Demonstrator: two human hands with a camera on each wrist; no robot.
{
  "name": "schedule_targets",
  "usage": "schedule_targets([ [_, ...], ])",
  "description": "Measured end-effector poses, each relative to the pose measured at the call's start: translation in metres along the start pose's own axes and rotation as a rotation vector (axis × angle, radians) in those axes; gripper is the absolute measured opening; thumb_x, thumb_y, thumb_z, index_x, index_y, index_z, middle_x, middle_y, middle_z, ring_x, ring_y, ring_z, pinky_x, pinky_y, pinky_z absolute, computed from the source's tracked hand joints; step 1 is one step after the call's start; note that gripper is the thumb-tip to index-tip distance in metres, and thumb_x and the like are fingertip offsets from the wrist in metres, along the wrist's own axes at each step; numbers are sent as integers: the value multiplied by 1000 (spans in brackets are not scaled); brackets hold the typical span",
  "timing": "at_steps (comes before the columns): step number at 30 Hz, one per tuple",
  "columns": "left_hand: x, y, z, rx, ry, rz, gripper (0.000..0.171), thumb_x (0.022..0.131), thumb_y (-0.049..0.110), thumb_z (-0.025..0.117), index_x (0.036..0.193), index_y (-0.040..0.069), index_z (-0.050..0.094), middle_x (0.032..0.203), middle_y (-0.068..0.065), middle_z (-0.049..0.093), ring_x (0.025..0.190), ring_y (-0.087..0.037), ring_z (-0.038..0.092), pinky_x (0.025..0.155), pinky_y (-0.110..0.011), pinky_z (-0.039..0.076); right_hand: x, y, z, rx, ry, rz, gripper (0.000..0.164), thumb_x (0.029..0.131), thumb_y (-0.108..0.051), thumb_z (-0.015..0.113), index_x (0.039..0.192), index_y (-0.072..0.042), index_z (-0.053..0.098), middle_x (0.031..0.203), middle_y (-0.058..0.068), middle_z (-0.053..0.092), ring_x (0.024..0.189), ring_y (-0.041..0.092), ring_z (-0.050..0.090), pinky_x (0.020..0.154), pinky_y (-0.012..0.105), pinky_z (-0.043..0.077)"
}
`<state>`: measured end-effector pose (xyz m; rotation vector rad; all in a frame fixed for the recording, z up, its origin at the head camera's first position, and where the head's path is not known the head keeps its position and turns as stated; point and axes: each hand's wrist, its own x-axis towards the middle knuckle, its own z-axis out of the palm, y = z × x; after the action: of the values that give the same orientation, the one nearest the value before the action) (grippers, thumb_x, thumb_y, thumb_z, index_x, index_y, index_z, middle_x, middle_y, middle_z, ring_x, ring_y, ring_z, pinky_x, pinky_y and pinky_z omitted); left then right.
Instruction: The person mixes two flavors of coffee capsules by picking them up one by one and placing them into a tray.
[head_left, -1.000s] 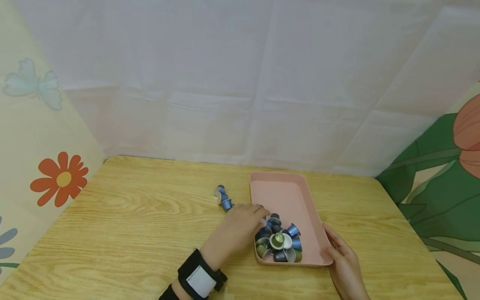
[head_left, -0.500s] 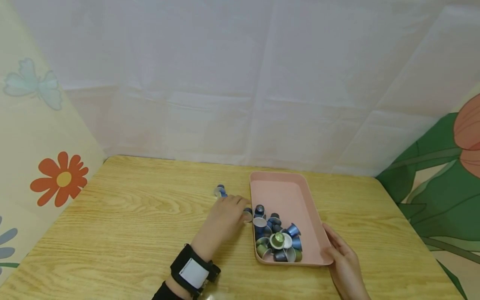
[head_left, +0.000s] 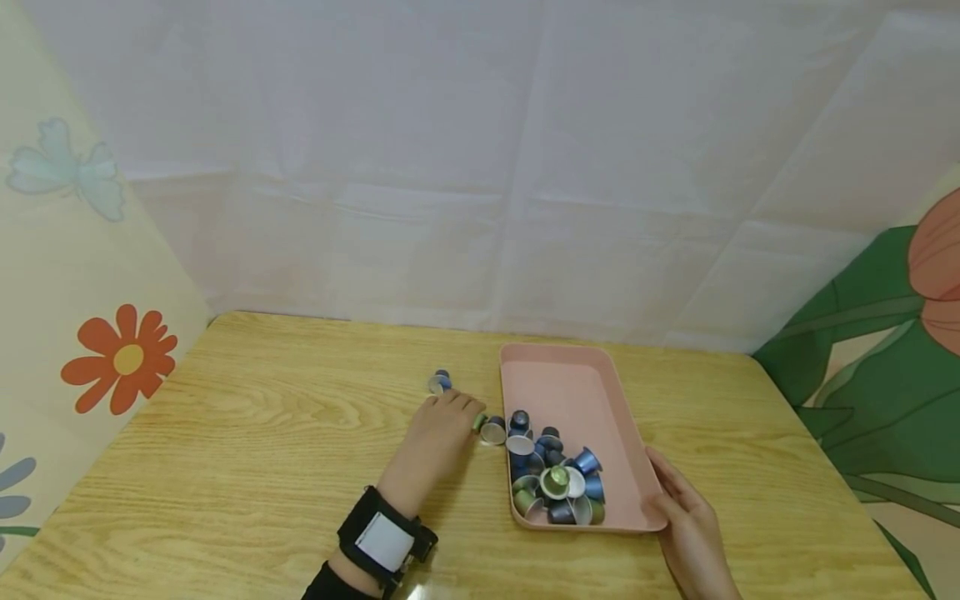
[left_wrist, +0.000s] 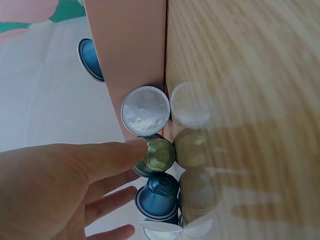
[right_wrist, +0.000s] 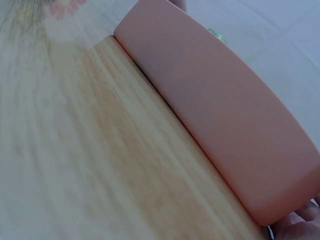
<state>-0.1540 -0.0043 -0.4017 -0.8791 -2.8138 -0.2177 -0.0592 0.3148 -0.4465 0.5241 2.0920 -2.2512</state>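
Note:
My left hand [head_left: 441, 425] is over the table left of the pink tray [head_left: 573, 392]. In the left wrist view its thumb tip meets a green coffee capsule [left_wrist: 159, 155], its other fingers spread loosely behind. A blue capsule [left_wrist: 159, 197] lies beside the green one, and a capsule with a silver lid [left_wrist: 146, 111] lies between it and the tray wall. My right hand [head_left: 692, 525] grips the tray's near right corner. Blue, dark and green capsules, among them a green one [head_left: 556, 481], are heaped in the tray's near left part.
Blue capsules [head_left: 441, 382] lie on the wooden table [head_left: 300, 442] just beyond the left fingers. A pale sheet [head_left: 375, 167] hangs behind the table. Printed flower panels [head_left: 127, 358] stand at both sides.
My left hand has drawn back left from over the tray, leaving a dark capsule atop the heap's left side. It is now at the loose capsules; the right hand and tray stay put.

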Motion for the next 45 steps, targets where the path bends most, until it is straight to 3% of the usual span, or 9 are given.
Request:
schedule_targets([
  [4,2,0,2,12,13,15,27,91,8,69,118,10,69,113,-4,69,109,-22,59,94,-38,49,-1,0,-1,0,2,-2,64,99,3,45,157,-6,20,149,-5,30,115,-16,42,94,7,39],
  [10,6,1,5,42,-30,19,32,87,-2,70,114,13,71,113,-3,69,108,-21,59,95,-37,48,-2,0,-3,3,5,-6,64,99,3,45,158,-6,20,149,-6,31,114,-17,42,94,7,39],
  [21,9,5,9,44,-42,34,32,85,-4,70,112,13,71,111,-3,70,108,-21,60,98,-40,46,-4,1,-7,39,-10,-70,63,98,5,46,157,-6,23,138,-14,40,114,-15,44,94,8,40],
  [27,10,5,9,53,35,24,25,88,-1,68,108,12,71,106,-4,71,103,-21,62,100,-42,44,-4,-1,-8,26,9,-36,64,99,3,47,157,-9,23,143,-11,35,114,-16,43,93,8,40],
  [32,11,5,5,55,106,6,24,87,17,75,109,10,68,101,-4,72,96,-21,64,93,-38,45,-5,-2,-7,24,12,-28,64,98,4,46,157,-8,23,145,-9,34,115,-15,43,94,9,40],
  [39,13,6,-1,18,157,-19,30,86,21,78,110,11,66,97,-3,70,93,-21,64,90,-37,44,-4,-5,0,-1,30,-50,63,96,8,43,156,-2,24,142,-10,38,117,-13,43,95,9,40],
  [45,17,9,-5,-54,172,-58,28,92,26,72,116,13,64,104,-2,69,99,-23,63,95,-42,43,-5,-2,3,-8,27,-57,63,96,7,45,155,-1,25,139,-10,40,116,-13,43,96,9,39],
])
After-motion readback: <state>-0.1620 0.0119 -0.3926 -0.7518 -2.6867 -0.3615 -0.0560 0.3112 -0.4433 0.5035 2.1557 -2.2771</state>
